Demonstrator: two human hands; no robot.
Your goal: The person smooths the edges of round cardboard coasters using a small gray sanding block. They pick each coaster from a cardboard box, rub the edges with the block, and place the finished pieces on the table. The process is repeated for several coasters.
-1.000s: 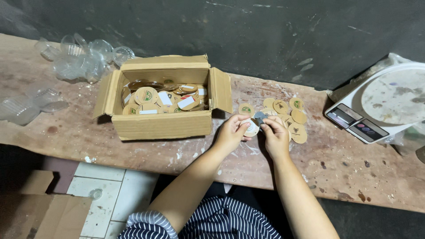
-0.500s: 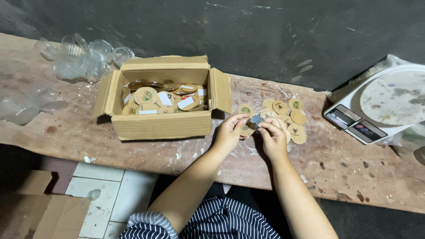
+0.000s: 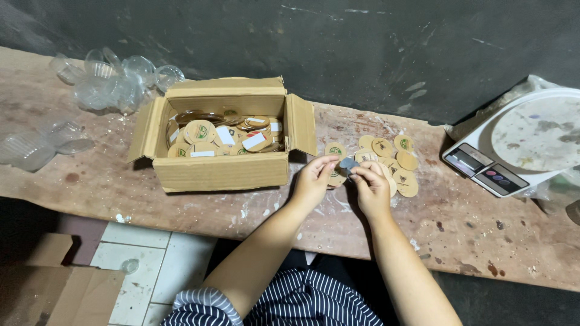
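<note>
One small grey disc [image 3: 348, 163] is pinched between the left hand [image 3: 311, 181] and right hand [image 3: 373, 188]. It could likely be dropped among the brown discs [image 3: 399, 162] if the pinch is loosened.

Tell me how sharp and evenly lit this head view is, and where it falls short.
Head view: sharp and evenly lit across the wooden bench and cardboard box; both hands, left and right, show no motion blur; the small grey disc between their fingers is too small to make out; the wall behind is dark; the scale is cut off at the frame edge.
</note>
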